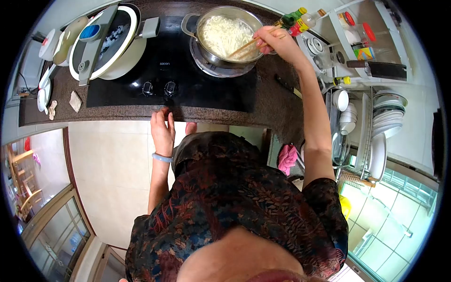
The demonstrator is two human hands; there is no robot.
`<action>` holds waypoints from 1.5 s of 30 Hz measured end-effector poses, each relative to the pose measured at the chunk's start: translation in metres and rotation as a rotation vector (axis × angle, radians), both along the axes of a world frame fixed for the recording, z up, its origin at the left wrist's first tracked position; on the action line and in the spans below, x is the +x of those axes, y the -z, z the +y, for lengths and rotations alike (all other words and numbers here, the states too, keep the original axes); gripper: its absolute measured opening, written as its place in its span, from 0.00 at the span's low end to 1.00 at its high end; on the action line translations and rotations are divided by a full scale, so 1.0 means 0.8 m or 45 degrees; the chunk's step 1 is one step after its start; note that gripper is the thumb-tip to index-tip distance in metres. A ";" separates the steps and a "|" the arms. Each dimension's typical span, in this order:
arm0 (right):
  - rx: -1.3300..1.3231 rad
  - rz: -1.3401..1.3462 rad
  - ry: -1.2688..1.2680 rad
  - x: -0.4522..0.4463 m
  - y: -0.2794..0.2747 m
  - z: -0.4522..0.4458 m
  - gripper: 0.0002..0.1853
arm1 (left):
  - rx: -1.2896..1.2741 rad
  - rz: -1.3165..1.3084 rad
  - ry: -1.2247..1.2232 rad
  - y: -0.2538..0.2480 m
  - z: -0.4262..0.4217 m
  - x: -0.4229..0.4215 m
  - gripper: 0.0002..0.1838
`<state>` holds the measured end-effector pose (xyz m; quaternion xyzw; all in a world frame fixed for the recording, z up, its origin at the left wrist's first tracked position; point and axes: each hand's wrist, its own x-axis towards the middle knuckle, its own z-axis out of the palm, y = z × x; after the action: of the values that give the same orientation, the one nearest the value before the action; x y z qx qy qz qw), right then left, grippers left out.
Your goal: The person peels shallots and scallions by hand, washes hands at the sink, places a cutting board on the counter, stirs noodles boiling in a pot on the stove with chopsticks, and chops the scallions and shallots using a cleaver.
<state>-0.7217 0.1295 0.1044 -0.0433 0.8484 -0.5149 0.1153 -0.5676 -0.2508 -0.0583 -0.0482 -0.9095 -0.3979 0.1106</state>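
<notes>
Noodles in pale liquid (225, 35) fill a steel pot (190, 27) on the right burner of the black cooktop (174, 66). My right hand (275, 41) is closed on wooden chopsticks (244, 47) at the pot's right rim, and their tips reach into the noodles. My left hand (162, 127) rests by the counter's front edge, below the cooktop knobs. Its fingers are slightly apart and nothing shows in it.
A large pot (124, 63) with a lid stands on the left burner. Right of the cooktop lie a knife (286, 84) and bottles (305, 23). A dish rack (364, 127) holds bowls and plates. A pink cloth (287, 159) hangs near the counter.
</notes>
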 end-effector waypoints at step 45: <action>-0.312 0.107 0.246 -0.006 0.031 -0.033 0.16 | 0.086 -0.019 0.272 -0.004 0.017 -0.030 0.11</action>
<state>-0.7262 0.1028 0.0795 0.0034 0.7834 -0.6211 0.0236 -0.5917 -0.2376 -0.0550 -0.1382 -0.8860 -0.4383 0.0622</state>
